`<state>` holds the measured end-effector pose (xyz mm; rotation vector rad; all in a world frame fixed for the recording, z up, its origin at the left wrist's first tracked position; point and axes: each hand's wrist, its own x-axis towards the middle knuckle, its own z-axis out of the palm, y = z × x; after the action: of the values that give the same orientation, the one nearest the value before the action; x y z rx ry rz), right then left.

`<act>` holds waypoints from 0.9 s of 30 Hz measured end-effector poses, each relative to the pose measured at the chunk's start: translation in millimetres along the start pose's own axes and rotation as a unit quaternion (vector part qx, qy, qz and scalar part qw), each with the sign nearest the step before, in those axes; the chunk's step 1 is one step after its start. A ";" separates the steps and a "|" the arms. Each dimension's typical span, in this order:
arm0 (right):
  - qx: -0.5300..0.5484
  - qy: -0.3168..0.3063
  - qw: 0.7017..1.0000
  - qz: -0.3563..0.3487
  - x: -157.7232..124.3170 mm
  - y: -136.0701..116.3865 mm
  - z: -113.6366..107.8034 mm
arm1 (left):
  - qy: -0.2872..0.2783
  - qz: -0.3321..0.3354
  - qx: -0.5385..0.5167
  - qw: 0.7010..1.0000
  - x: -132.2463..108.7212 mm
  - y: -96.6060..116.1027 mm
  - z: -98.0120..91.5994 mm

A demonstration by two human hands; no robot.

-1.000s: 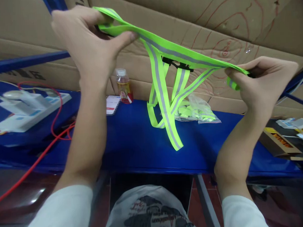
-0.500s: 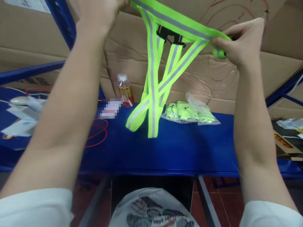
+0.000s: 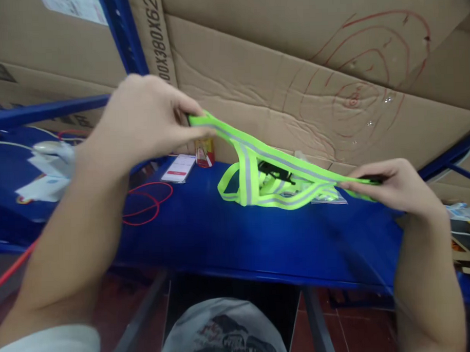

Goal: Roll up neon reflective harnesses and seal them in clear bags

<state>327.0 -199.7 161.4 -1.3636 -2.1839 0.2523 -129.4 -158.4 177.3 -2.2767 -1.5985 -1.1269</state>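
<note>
Pinched in left hand (image 3: 146, 117) and right hand (image 3: 403, 188): reflective harness (image 3: 249, 178) (lime, grey-striped), toward four o'clock from the former, ten o'clock from the latter, over worktop (image 3: 237, 242).

A phone (image 3: 178, 168) lies beside a bottle (image 3: 205, 153) on the blue table (image 3: 229, 243).

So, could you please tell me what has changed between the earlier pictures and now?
The left hand and right hand came down toward the table, lowering the reflective strap stretched between them; its loops now hang in a shorter bunch. Nothing was let go: both hands still hold it. The phone and bottle stayed put.
</note>
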 end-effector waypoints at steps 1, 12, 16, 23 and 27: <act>0.014 -0.018 1.000 0.011 -7.9 4.7 1.8 | -0.028 0.011 -0.017 0.999 -8.2 -2.4 0.3; 0.102 -0.215 0.970 0.058 10.5 25.6 11.3 | -0.192 -0.058 -0.189 0.961 -17.9 -52.0 18.4; 0.122 -0.260 0.956 0.063 32.0 40.7 34.7 | -0.265 -0.104 -0.251 0.925 -10.7 -77.2 52.0; 0.109 -0.288 0.949 0.065 57.1 56.4 69.8 | -0.272 -0.149 -0.298 0.903 4.9 -95.6 98.3; 0.119 -0.342 0.928 0.092 47.0 56.8 91.3 | -0.357 -0.125 -0.343 0.860 -11.1 -97.2 102.1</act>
<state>305.8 -120.5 77.4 -1.4839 -2.4348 1.1787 -164.1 -73.9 69.3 -3.3328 -2.0124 -1.0893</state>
